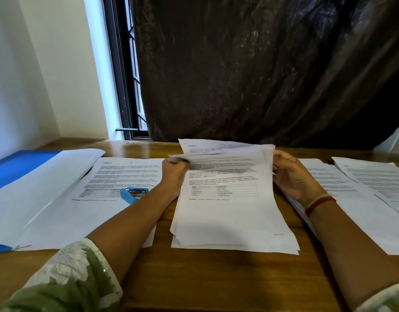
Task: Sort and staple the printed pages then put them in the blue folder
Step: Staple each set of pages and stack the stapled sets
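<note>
While the left hand pinches the raised top-left corner of the centre stack and the right hand curls its fingers round the lifted right edge, the sheets lie between the hands on the surface, with their long axis running 12 to 6 o'clock. At 9 o'clock of the left hand sits the stapler, nearer that arm. Further the same way, well apart, lies the blue folder.

You sit at a home desk doing office work: a wooden table set against white walls and a barred window half hung with a dark sheet, strewn with printed pages, a blue stapler and a blue folder
</note>
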The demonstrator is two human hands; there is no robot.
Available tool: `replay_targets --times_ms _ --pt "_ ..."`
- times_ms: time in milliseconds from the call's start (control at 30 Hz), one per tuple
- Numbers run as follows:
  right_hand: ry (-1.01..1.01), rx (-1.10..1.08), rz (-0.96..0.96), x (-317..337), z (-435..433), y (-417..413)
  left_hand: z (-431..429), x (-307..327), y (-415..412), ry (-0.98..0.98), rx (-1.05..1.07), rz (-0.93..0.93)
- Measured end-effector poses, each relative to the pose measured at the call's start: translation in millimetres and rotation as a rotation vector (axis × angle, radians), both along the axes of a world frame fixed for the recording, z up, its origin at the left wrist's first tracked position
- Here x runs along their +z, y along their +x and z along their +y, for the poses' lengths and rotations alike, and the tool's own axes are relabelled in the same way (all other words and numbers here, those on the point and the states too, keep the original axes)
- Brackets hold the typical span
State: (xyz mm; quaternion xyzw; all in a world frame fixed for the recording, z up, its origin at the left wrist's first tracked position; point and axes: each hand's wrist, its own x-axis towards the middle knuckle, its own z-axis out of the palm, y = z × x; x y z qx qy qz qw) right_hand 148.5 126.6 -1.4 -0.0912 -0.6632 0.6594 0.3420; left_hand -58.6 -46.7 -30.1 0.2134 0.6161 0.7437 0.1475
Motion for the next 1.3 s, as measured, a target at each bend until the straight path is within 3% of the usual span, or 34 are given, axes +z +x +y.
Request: replay_targets --times_ms 133,400,733,867,1067,1200,1300 --pt "-0.108 0.059 -0.012 -1 2 5 -2 0 0 0.042 -0.039 -0.016" --pt "0.029 0.13 -0.313 -10 4 1 -4 1 2 0.094 -0.068 -0.081" --pt "0.006 0.078 -0.22 -17 6 -13 -5 5 7 0.106 -0.087 -0.071" --pt "-0.003 -0.002 -0.205 -15 7 -12 -5 8 11 0.047 -0.231 -0.185" --pt "-0.032 -0.038 -0.157 -9 3 -11 -14 18 17 -0.055 -0.387 -0.148" --pt "-0.092 0.016 -0.072 -7 4 -10 -10 19 21 -0.062 -0.307 -0.078" --pt "-0.107 0.027 -0.135 -5 9 -9 -6 23 19 0.01 -0.221 -0.044"
